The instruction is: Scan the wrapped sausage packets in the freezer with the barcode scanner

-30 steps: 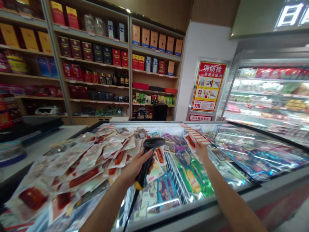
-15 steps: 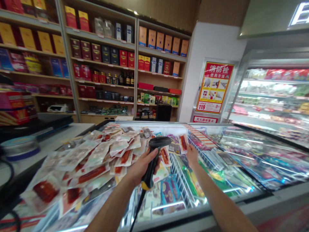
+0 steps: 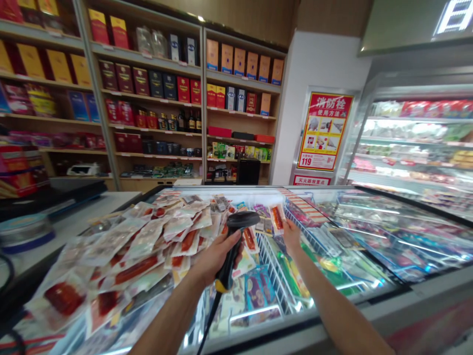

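My left hand (image 3: 218, 254) is wrapped round the grip of a black barcode scanner (image 3: 231, 251) with yellow trim and a cable running down from its base. Between the fingertips of my right hand (image 3: 291, 237) is a small clear packet (image 3: 277, 220) with reddish-brown food inside, held upright to the right of the scanner head. Just behind the scanner shows another such packet (image 3: 250, 239). A heap of similar packets (image 3: 148, 236) lies to the left on the freezer's glass top. What the food is exactly, I cannot make out.
Under my arms, the chest freezer (image 3: 373, 291) holds bagged goods and wire baskets (image 3: 273, 271). On the left stands a counter (image 3: 121, 199) with a roll of tape (image 3: 25, 231). Shelves of boxes (image 3: 155, 84) line the back; a lit display fridge (image 3: 417, 143) is at right.
The view has shifted slightly, so the shelves and heap sit a little further left. Both hands keep their hold, and the packet in my right hand is a bit nearer the scanner's side.
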The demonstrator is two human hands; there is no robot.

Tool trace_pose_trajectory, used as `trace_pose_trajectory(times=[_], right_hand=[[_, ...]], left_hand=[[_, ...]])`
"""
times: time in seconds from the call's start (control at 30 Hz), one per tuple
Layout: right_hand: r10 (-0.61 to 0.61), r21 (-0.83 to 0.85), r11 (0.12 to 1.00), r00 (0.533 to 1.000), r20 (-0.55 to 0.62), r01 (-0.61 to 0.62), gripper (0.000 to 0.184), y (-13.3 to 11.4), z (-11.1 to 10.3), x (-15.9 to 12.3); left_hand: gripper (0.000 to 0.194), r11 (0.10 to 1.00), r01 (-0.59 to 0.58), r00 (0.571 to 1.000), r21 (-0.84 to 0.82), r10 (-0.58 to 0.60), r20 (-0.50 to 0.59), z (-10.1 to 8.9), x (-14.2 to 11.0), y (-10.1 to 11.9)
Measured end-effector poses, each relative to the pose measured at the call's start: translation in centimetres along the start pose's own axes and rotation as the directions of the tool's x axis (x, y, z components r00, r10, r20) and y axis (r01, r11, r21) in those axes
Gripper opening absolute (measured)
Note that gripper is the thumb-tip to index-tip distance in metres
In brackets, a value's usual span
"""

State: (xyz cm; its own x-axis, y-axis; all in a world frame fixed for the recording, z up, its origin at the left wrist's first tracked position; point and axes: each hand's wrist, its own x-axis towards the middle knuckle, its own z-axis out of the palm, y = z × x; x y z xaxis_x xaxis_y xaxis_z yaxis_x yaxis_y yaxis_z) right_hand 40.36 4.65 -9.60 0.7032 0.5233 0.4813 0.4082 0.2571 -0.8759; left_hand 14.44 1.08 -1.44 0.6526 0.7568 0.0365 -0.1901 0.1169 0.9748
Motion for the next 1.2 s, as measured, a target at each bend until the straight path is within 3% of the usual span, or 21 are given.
trace_pose_trajectory(times=[0.17, 0.4, 0.7, 0.83, 1.03, 1.1, 1.2], right_hand=[[0.098, -0.106, 0.99, 0.992, 0.084, -0.089, 0.041, -0.9, -0.8, -0.1], [0.071, -0.262, 0.965, 0.988, 0.136, -0.033, 0.041, -1.6, -1.3, -0.3], [0.076, -0.314, 0.949, 0.986, 0.15, -0.026, 0.039, -2.1, -1.5, -0.3], [0.08, -0.374, 0.927, 0.987, 0.136, -0.024, 0.037, -2.0, -0.1, 0.2], [0.024, -0.566, 0.814, 0.966, 0.258, 0.131, 0.035, -3.0, 2.4, -0.1], [0.01, -0.663, 0.736, 0.978, 0.209, 0.134, 0.039, -3.0, 1.2, 0.5], [-0.009, -0.796, 0.603, 0.999, 0.047, 0.042, 0.043, -2.0, -3.9, 2.5]], left_hand=[[0.032, 1.0, -0.012, 0.999, 0.02, 0.012, 0.037, -0.5, 0.1, 0.1], [0.031, 0.999, 0.011, 0.999, 0.039, -0.013, 0.035, -0.4, 0.1, -0.1], [0.032, 1.0, 0.016, 1.0, 0.002, -0.016, 0.005, -0.5, 0.4, -0.4], [0.032, 0.998, 0.005, 0.995, -0.058, -0.011, -0.098, -1.0, 0.4, 0.5], [0.029, 0.995, 0.065, 0.984, -0.077, -0.077, -0.16, -1.1, 0.3, 1.2], [0.028, 0.994, 0.082, 0.982, -0.069, -0.092, -0.166, -1.1, 0.4, 1.3], [0.026, 0.993, 0.104, 0.978, -0.056, -0.113, -0.175, -1.0, 0.5, 1.3]])
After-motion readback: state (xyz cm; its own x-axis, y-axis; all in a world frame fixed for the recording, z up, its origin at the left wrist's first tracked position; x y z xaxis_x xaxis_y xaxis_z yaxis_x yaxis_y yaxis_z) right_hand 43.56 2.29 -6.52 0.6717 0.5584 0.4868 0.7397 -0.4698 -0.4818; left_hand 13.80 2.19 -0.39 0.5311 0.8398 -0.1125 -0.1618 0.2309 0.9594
